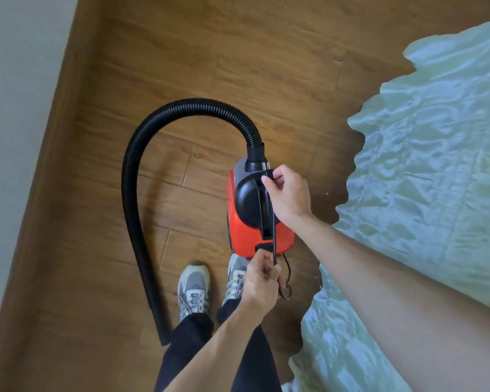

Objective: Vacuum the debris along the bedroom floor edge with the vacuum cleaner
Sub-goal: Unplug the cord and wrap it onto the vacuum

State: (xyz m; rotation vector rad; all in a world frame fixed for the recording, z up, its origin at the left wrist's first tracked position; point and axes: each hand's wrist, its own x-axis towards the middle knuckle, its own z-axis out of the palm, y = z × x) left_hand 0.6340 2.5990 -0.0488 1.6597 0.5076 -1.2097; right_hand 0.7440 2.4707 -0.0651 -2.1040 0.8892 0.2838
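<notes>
It looked like the setting-up step, not yet the sweeping: the vacuum cleaner (pixel 249 205) stood on the floor (pixel 181 52) just beyond the person's shoes (pixel 194 290), between the wall (pixel 17 80) on the left and the bed (pixel 422 165) on the right. The right hand (pixel 287 193) pinched the plug (pixel 268 174) in its fingers at the far end of the handle, and the left hand (pixel 262 281) pinched the cord (pixel 272 222) at the near end. The next move, I'd judge, called for freeing that cord and then taking up the hose (pixel 127 171), whose open end lay on the floor at the near left; the red canister (pixel 238 236) was shut, so what it held could not be told.
</notes>
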